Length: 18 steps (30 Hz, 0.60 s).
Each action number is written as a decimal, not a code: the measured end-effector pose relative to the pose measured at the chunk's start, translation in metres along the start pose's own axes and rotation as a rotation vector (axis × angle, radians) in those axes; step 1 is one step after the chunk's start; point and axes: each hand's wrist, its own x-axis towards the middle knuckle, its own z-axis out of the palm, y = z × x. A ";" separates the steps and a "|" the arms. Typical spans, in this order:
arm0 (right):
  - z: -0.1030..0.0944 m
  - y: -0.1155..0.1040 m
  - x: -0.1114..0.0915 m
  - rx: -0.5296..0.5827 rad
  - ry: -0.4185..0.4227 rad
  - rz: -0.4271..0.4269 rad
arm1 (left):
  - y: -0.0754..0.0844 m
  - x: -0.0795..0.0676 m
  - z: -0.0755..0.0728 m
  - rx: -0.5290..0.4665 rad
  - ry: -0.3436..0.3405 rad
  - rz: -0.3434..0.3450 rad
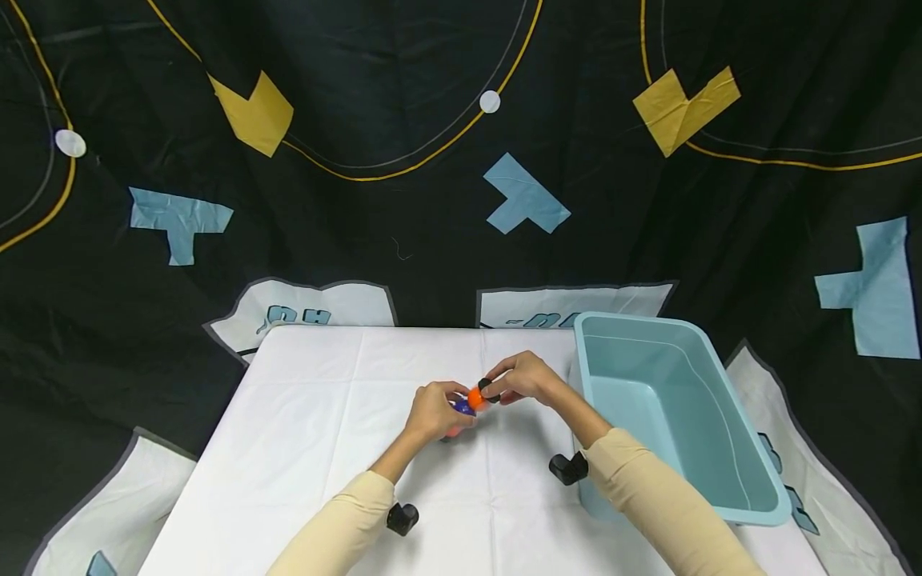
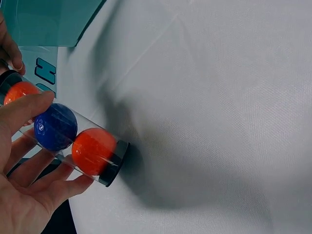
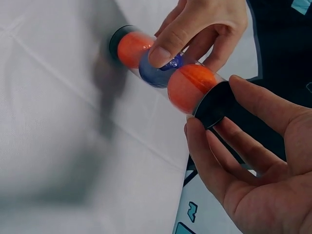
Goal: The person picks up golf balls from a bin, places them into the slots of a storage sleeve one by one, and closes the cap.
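A clear tube [image 2: 87, 121] with black end caps holds a blue ball [image 2: 55, 126] between two orange balls, one of them the orange ball [image 2: 94, 151] at its lower end. My left hand [image 1: 434, 412] grips the tube around its middle, thumb over the blue ball. With thumb and fingers my right hand [image 1: 524, 378] pinches the black cap [image 3: 214, 105] at the other end, beside the second orange ball [image 3: 192, 87]. The cap sits against the tube's end. Both hands hold the tube tilted above the white-covered table [image 1: 302, 416].
A light blue plastic bin [image 1: 749, 504] stands at the table's right side, close to my right forearm. Behind the table hangs a black cloth [image 1: 403, 240] with yellow and blue tape pieces. Black wrist cameras [image 1: 402, 518] sit by both sleeves.
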 end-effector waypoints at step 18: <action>0.008 -0.007 0.009 0.033 0.049 0.019 | -0.004 -0.002 -0.003 -0.020 0.018 0.000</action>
